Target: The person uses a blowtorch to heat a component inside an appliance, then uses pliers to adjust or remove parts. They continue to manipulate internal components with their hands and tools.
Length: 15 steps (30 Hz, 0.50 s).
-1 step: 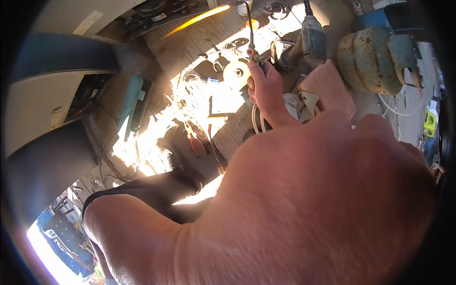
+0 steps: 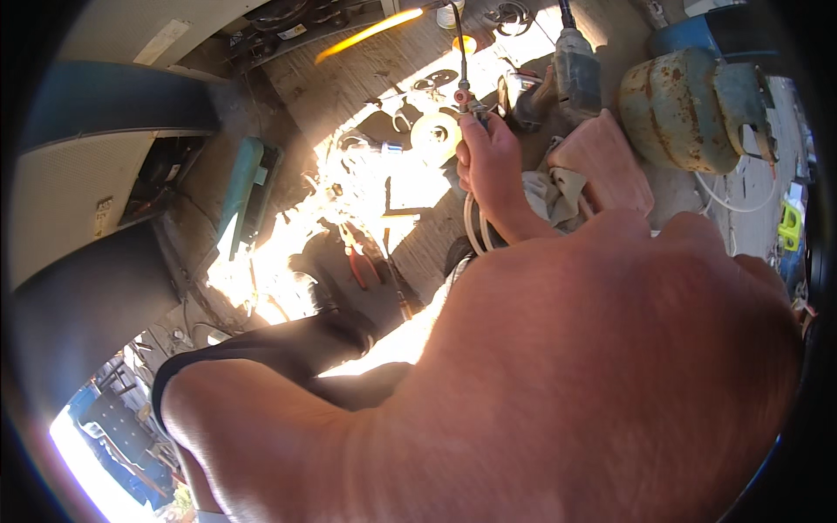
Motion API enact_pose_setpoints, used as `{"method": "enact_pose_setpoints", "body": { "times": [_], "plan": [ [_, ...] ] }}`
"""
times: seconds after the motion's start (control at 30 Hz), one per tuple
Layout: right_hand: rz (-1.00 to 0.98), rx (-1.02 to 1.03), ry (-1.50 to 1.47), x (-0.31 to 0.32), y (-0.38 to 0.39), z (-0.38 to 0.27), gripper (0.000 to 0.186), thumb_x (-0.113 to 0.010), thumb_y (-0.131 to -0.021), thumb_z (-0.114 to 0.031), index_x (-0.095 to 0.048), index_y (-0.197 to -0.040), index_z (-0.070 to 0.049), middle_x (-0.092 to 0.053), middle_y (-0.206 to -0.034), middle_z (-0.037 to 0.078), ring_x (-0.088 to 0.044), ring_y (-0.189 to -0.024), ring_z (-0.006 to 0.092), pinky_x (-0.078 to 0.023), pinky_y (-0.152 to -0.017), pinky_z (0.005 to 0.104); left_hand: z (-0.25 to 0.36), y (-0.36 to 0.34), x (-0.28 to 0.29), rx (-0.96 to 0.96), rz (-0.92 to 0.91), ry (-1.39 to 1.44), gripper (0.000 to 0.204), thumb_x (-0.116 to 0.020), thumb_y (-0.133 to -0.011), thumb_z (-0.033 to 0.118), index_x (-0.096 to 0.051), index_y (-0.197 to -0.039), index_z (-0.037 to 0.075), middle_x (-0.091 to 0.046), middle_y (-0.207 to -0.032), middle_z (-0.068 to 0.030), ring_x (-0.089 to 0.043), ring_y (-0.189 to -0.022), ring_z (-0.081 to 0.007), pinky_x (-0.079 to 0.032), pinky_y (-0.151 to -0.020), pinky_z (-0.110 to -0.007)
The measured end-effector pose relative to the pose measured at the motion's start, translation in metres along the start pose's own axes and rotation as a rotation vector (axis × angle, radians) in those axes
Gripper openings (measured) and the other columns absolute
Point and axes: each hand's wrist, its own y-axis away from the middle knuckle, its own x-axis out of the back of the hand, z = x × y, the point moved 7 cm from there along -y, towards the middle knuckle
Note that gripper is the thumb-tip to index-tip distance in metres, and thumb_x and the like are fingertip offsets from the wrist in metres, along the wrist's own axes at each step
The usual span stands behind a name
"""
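My right hand [image 2: 494, 170] is closed round the handle of a gas torch [image 2: 462, 83], near the upper middle. Its thin dark tube runs upward and bends left, and a long yellow-orange flame [image 2: 370, 37] comes from the end. A pale hose [image 2: 472, 222] hangs below that hand. Very close to the camera, my left hand [image 2: 558, 375] fills the lower middle and right, large and slightly blurred. Bent knuckles show along its upper right edge. Its fingertips are hidden, so what it holds or touches cannot be made out. It covers most of the right forearm.
A rusty gas cylinder [image 2: 676, 109] lies at the right. Beside it are a pink block [image 2: 603, 161], a pale cloth [image 2: 542, 193] and a dark power tool [image 2: 575, 70]. Red-handled pliers [image 2: 363, 266], a yellow disc [image 2: 433, 138] and a teal case [image 2: 237, 196] lie on the sunlit floor.
The flame and torch have shifted slightly to the right. The near hand has also moved a little to the right, while the grip on the torch stays the same.
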Motion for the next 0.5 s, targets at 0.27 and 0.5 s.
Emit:
{"method": "enact_pose_setpoints", "body": {
  "times": [0.27, 0.5],
  "plan": [
    [-0.189, 0.304, 0.161, -0.022, 0.015, -0.033, 0.047, -0.050, -0.103, -0.011, -0.043, -0.146, 0.007, -0.057, -0.081, -0.001, -0.049, -0.068, 0.0039, -0.040, -0.060, 0.0247, -0.227, 0.129, 0.008, 1.029, 0.712, 0.203, 0.046, -0.065, -0.099, 0.022, -0.059, -0.136, -0.004, -0.068, -0.108, -0.0073, -0.062, -0.091, -0.0107, -0.051, -0.074, -0.026],
    [-0.123, 0.165, 0.158, -0.047, -0.016, -0.022, 0.049, -0.063, -0.101, -0.024, -0.053, -0.137, 0.008, -0.057, -0.074, 0.000, -0.051, -0.063, 0.0069, -0.041, -0.057, 0.0275, -0.285, 0.154, -0.052, 1.108, 0.532, 0.914, 0.032, -0.047, -0.102, 0.018, -0.058, -0.131, 0.009, -0.068, -0.116, -0.0036, -0.065, -0.107, -0.0154, -0.049, -0.097, -0.036]
  ]
}}
